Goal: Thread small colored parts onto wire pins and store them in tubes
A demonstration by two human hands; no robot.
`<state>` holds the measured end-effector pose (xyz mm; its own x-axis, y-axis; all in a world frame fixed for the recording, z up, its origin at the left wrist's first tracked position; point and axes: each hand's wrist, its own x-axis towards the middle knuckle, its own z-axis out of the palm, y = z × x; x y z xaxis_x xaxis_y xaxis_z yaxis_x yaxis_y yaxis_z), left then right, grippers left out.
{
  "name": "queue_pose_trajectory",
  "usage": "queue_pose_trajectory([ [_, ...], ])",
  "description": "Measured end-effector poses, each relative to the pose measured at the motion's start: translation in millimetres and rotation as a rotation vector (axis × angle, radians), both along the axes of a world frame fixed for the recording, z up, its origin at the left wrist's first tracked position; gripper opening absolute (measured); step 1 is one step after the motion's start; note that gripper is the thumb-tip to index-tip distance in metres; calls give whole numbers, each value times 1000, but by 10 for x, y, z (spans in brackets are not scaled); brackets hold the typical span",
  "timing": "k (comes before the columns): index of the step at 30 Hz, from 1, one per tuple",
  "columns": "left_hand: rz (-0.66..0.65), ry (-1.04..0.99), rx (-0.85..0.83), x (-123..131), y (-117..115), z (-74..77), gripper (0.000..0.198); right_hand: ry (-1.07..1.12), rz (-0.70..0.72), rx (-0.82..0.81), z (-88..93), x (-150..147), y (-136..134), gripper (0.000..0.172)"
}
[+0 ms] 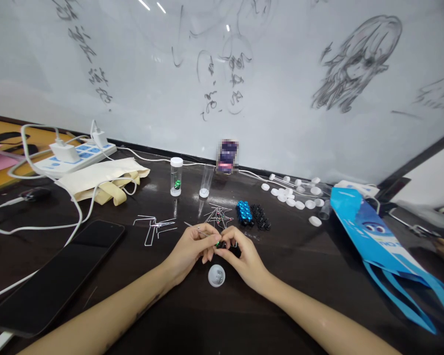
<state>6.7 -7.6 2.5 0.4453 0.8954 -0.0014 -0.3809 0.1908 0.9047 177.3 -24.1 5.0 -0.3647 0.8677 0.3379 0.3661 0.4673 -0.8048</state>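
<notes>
Mid-table, just above the small round cup [216, 276]: both hands are on a small green-and-black piece [221, 244]. Left hand [197, 245] pinches it between thumb and fingers, with a thin metal rod [190, 226] poking out past the knuckles. Right hand [243, 252] pinches the other side, thumb underneath, fingers curled. Fingertips nearly meet; can't tell if it's one part or two, fingers cover most of it.

Clearances: tightest is the front, cup just below the fingers. Behind the hands, the pile of thin rods [218, 216] is close. Bent metal keys [154, 228] lie just left of the left hand; blue block [244, 213] and black parts [261, 217] sit beyond the right hand, side by side, near each other.

Further back, the capped tube [176, 178] and uncapped tube [206, 178] stand upright, well apart from the hands, short of the whiteboard's [140, 74] dark bottom edge. White caps [290, 201] are scattered back right.

Side room: dark tabletop [299, 261] shows between the right forearm and the blue bag [373, 231]. Left is narrower: large phone [59, 276] lies angled alongside the left forearm.
</notes>
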Motion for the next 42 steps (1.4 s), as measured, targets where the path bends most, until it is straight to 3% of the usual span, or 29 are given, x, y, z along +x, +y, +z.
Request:
queue_pose_trajectory([
  [4,-3,0,5,2,7,1,18,-4,-11,4,-7,6,3,14],
  [8,-8,-5,-17,7,-1,1,17,-68,33,-34,10,9,12,26],
  [13,3,-1,7,8,10,-14,18,-10,-12,23,13,-10,2,13],
  [20,-2,-5,-1,6,-6,8,18,-39,37,-2,26,-1,11,21],
  [26,1,16,6,4,0,3,20,-4,-35,42,7,-17,1,16],
  [31,-5,2,-13,5,-3,17,18,-65,24,-49,19,-3,-2,26],
  [35,-5,8,-6,-1,2,12,20,-13,-27,9,9,-7,-9,15],
  [42,-4,-6,-7,3,0,-6,19,-60,10,-40,3,-2,4,21],
])
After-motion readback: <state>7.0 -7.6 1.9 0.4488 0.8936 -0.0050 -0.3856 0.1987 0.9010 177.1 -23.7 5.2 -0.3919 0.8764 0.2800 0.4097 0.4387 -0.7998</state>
